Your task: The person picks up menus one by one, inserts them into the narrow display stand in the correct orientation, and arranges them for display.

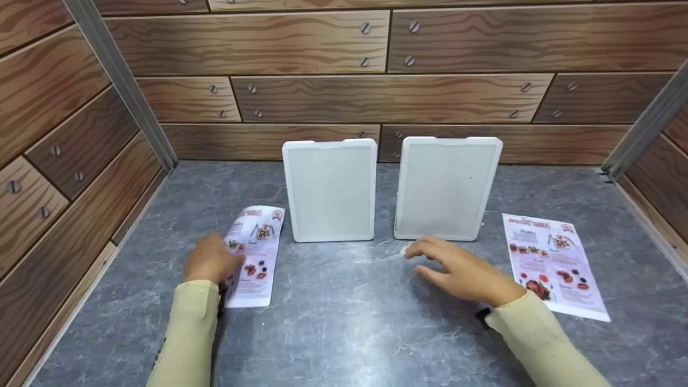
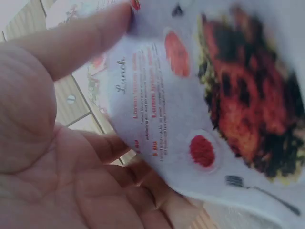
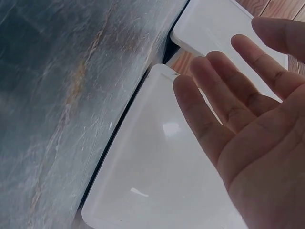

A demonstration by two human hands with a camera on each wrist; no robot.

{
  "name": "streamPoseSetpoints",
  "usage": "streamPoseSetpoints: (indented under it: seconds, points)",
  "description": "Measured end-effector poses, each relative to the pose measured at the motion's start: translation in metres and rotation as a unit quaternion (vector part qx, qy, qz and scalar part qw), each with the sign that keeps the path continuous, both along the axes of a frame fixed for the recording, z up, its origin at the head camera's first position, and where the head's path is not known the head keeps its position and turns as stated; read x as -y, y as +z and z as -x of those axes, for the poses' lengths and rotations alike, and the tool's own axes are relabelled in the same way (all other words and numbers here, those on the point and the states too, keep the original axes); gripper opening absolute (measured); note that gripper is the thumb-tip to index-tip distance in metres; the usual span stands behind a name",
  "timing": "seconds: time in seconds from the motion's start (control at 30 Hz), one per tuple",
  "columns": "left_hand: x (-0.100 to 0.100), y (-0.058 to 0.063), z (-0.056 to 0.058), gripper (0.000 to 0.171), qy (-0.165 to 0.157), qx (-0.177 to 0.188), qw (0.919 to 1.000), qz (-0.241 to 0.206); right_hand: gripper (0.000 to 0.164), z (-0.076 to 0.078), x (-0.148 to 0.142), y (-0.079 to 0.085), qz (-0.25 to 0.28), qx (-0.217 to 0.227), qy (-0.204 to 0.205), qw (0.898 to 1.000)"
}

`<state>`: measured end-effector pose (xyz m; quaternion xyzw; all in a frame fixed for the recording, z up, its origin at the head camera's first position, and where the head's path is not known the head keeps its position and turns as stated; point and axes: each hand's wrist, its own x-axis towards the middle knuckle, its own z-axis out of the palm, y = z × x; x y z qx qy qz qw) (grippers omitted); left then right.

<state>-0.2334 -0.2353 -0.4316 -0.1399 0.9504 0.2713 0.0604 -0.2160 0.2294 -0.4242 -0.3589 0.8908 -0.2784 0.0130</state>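
Note:
At the left, my left hand (image 1: 210, 259) holds a printed menu sheet (image 1: 257, 258) by its left side. The sheet's left side curves up off the table. In the left wrist view, the thumb (image 2: 90, 40) lies over the printed face while the other fingers reach behind the menu sheet (image 2: 143, 95). My right hand (image 1: 454, 269) hovers with loosely spread fingers, holding nothing, in front of the right white display stand (image 1: 447, 188). A second white display stand (image 1: 330, 191) stands upright beside it, with a narrow gap between the two.
Another menu sheet (image 1: 556, 266) lies flat on the grey marbled table (image 1: 333, 333) to the right of my right hand. Wood-print walls (image 1: 301, 43) enclose the back and both sides, with grey metal strips at the corners.

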Motion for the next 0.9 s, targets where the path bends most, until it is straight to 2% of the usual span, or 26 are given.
streamPoseSetpoints:
  seconds: [0.2, 0.33, 0.47, 0.67, 0.77, 0.9]
  points:
    - [0.000, 0.006, 0.001, 0.061, -0.004, -0.024, 0.9996, -0.017, 0.024, 0.002, 0.000, 0.002, 0.000, -0.009, 0.000, 1.000]
    - [0.000, 0.007, 0.001, 0.063, -0.014, -0.038, 0.9990, -0.019, 0.024, 0.001, 0.001, 0.000, -0.010, -0.003, -0.002, 1.000]
    - [-0.001, 0.007, 0.001, 0.058, -0.009, -0.058, 0.9979, -0.028, 0.024, 0.000, 0.001, -0.001, -0.006, 0.008, -0.002, 1.000]
    - [-0.001, 0.008, 0.001, 0.031, -0.009, -0.070, 0.9971, -0.031, 0.024, 0.001, 0.001, -0.002, 0.008, 0.012, 0.007, 1.000]
    - [0.000, 0.009, 0.001, 0.025, -0.013, -0.071, 0.9972, -0.018, 0.022, 0.000, 0.003, -0.003, 0.028, 0.004, 0.006, 1.000]
    - [-0.002, 0.010, 0.000, 0.021, -0.019, -0.070, 0.9973, -0.013, 0.019, -0.001, 0.012, -0.004, 0.092, -0.001, 0.000, 0.996]
